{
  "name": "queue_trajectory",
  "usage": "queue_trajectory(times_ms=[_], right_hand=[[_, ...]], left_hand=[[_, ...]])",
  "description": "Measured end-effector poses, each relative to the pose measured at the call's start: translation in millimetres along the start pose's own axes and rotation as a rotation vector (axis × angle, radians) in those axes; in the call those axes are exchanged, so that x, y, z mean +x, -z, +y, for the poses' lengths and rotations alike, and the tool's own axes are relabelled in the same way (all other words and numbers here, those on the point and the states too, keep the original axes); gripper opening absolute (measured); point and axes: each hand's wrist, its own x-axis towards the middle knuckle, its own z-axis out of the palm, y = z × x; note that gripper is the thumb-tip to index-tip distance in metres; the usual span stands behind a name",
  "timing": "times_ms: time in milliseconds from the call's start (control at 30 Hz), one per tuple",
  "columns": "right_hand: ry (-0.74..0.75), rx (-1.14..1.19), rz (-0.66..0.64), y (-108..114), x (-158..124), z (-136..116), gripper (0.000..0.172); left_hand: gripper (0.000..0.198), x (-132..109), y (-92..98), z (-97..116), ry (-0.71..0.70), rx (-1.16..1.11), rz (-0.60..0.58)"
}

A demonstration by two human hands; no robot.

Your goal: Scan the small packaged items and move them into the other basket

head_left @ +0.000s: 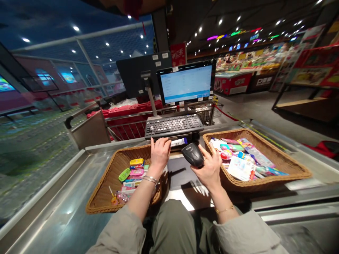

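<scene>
A black handheld barcode scanner [192, 155] is in my right hand [210, 165], its head turned toward the left. My left hand [160, 150] is closed on a slim white pack with a blue end [179, 142], which sticks out to the right in front of the scanner. Below my left forearm, the left wicker basket [102, 180] has a yellow case [137, 162], a green case [124, 174], a pink case [137, 172] and other small goods in it. Beside my right hand, the right wicker basket [299, 173] holds several packaged goods, among them a white card pack [241, 168].
Ahead stand a black keyboard [173, 125] and a lit monitor [186, 84], with a second dark screen [137, 74] behind. Both baskets rest on a metal counter [63, 215]. A shopping cart [127, 127] is beyond it on the left.
</scene>
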Motion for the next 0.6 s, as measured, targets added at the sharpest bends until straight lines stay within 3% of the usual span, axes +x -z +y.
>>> queue_trajectory(times_ms=[233, 600], right_hand=[[-0.019, -0.014, -0.049, 0, -1, -2, 0.02], [-0.016, -0.014, -0.049, 0, -1, -4, 0.023]], left_hand=[[0.022, 2, -7.3, 9, -0.03, -0.013, 0.06], [0.024, 6, -2.9, 16, 0.013, -0.068, 0.008]])
